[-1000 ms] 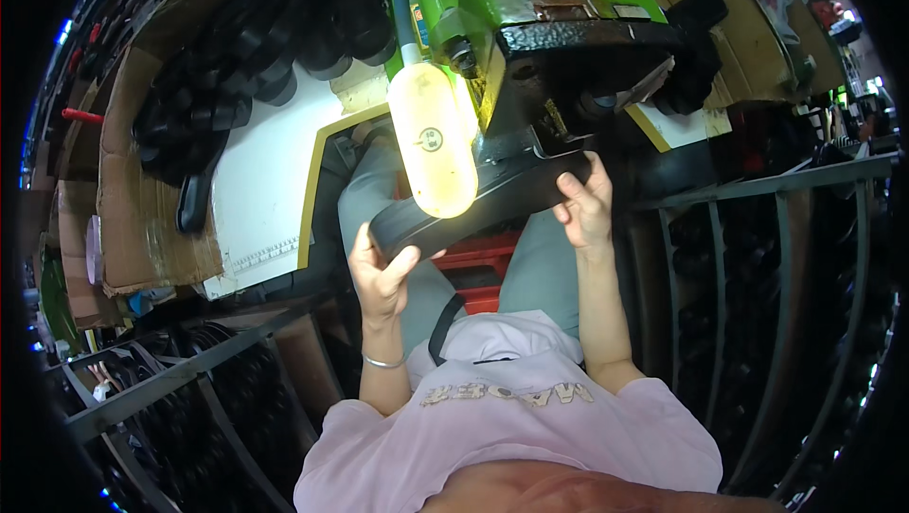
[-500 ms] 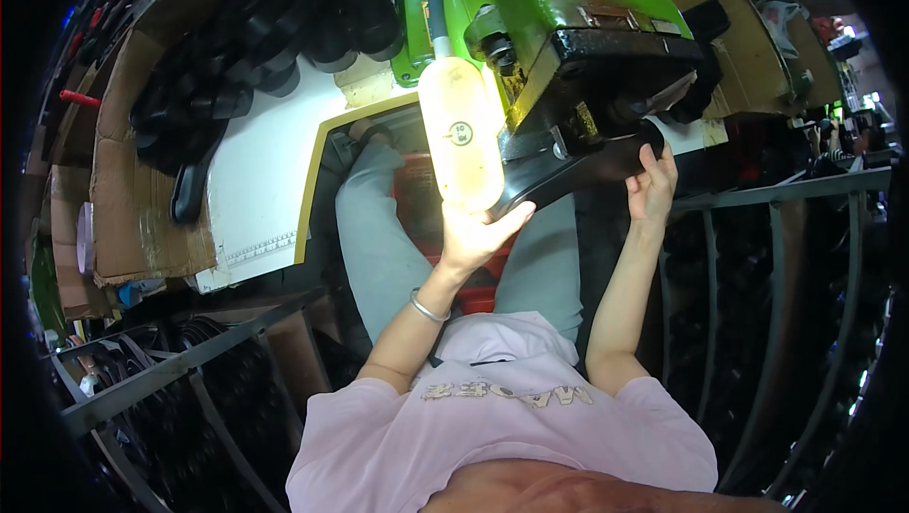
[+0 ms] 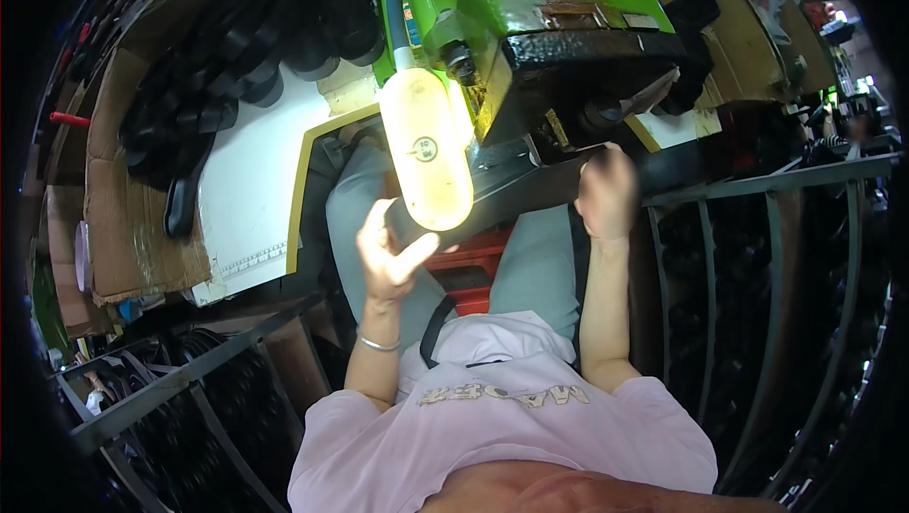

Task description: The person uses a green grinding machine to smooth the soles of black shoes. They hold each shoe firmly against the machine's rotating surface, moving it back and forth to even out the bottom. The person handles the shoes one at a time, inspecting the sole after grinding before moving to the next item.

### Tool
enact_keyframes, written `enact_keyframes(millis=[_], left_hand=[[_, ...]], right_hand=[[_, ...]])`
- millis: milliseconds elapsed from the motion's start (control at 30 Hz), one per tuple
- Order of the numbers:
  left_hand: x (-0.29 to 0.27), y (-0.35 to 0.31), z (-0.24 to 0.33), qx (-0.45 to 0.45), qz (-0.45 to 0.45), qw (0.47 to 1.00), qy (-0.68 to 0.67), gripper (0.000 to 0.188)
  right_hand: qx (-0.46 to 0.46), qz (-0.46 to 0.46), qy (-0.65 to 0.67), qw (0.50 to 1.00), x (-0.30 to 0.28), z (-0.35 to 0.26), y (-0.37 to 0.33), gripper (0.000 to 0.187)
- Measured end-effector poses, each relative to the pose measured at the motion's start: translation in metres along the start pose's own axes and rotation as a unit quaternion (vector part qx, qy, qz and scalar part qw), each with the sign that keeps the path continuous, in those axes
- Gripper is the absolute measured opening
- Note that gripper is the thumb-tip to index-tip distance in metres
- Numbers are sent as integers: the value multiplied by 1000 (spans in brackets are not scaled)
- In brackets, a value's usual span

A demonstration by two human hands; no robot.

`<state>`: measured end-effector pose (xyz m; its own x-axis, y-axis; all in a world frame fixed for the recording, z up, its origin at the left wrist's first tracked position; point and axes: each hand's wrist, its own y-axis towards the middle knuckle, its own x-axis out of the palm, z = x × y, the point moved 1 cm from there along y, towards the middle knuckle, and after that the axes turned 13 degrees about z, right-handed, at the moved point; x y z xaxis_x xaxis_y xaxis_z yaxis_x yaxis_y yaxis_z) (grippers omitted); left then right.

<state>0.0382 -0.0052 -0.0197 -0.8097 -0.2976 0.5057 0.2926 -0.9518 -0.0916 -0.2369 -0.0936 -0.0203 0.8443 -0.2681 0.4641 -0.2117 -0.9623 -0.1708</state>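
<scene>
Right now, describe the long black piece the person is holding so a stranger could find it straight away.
Start at the big green machine at the top, with the glowing lamp bulb hanging off it. Just under its dark head runs the long black strip, gripped by the left hand and right hand. Unlike the black pieces stacked at left, it is held up.

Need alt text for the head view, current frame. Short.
Seated person holds a long black sole-shaped piece under a green machine, left hand at its near end, right hand at the far end. A glowing lamp hangs in front; black soles are piled on the white table at left.
</scene>
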Motion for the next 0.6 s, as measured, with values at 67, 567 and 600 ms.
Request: enact_keyframes(millis=[67, 567, 600], left_hand=[[-12, -2, 3, -10, -6, 1000, 7, 40], [8, 1, 4, -3, 44, 999, -3, 34], [6, -1, 4, -3, 46, 999, -7, 34]], right_hand=[[6, -12, -3, 1000, 6, 4, -6, 34], [-10, -12, 1, 1000, 0, -1, -7, 28], [-12, -4, -2, 1000, 2, 0, -7, 28]])
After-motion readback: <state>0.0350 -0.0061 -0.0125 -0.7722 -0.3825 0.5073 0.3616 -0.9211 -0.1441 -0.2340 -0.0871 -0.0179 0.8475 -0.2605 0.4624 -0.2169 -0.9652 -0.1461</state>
